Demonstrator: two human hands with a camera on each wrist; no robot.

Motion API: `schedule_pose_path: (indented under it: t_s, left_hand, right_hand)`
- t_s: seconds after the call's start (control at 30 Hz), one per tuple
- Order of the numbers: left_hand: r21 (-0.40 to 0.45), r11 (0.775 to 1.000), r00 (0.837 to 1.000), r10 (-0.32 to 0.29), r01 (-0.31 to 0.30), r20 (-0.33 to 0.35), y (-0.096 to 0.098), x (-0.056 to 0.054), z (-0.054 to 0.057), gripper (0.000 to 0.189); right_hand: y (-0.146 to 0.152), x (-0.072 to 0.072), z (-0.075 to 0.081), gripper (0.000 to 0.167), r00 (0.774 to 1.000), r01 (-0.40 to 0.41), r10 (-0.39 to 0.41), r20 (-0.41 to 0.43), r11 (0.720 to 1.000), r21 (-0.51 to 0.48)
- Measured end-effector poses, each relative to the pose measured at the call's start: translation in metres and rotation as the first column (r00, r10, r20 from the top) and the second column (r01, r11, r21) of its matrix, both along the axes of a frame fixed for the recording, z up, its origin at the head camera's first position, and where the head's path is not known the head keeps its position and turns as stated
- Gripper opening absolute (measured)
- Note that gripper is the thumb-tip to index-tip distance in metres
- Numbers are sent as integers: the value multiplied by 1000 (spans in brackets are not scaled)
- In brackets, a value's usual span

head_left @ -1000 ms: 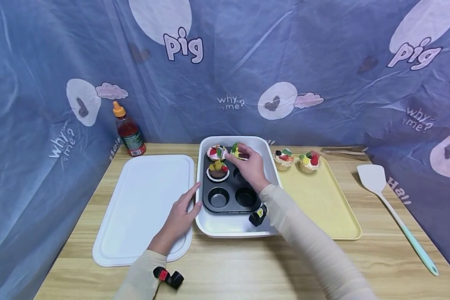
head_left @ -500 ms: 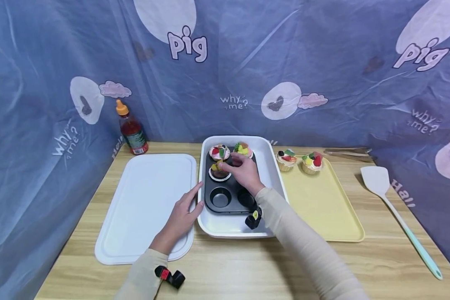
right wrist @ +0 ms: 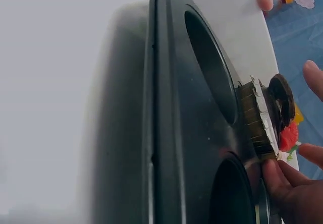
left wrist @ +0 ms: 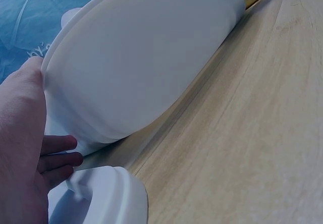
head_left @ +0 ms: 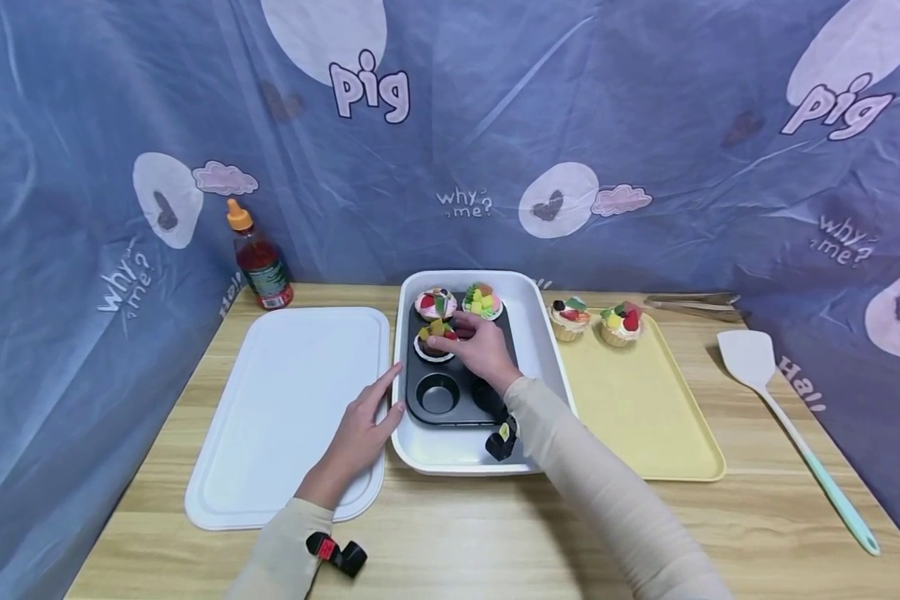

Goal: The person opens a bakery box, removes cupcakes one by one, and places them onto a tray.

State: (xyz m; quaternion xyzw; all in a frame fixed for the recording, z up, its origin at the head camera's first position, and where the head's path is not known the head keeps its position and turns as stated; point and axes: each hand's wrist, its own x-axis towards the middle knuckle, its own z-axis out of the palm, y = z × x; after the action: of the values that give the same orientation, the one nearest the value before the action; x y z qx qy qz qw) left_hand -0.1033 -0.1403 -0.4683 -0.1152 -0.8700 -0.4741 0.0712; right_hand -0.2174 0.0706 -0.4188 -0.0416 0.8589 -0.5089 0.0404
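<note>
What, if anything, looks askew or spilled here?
Nothing appears spilled. The one mild oddity is the dark muffin tin, which sits off-centre in the deep white tray: close to its left wall, with a wider gap on the right.

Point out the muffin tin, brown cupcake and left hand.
Muffin tin [head_left: 465, 409], head view: bare surface near front edge.
Brown cupcake [right wrist: 258, 117], right wrist view: ridged wrapper.
Left hand [head_left: 358, 433], head view: back of hand.

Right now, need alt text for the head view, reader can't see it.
A person's right hand is at a brown fruit-topped cupcake in a dark muffin tin with two more cupcakes, inside a white basin; the left hand touches the basin's left edge. A white tray lies left, a yellow tray right.
</note>
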Motion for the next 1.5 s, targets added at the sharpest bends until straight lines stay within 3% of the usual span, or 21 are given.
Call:
schedule_pose_path:
  t_s: [0.37, 0.83, 1.2, 1.5]
  left_hand:
    - [1, 1000, 1000, 4, -4, -18, 0, 0, -1, 58]
    - [9, 1000, 1000, 1, -1, 13, 0, 0, 0, 59]
    - [-2, 1000, 1000, 5, -5, -20, 1, 0, -1, 60]
    - [1, 1000, 1000, 0, 0, 3, 0, 0, 0, 59]
  right_hand:
    - [0, 2, -1, 75, 999, -48, 49, -21, 998, 36]
    - [0, 1, -7, 64, 994, -78, 84, -73, 994, 73]
    - [2, 3, -5, 69, 984, -146, 153, -87, 986, 79]
    - [1, 2, -7, 68, 983, -144, 151, -108, 987, 67]
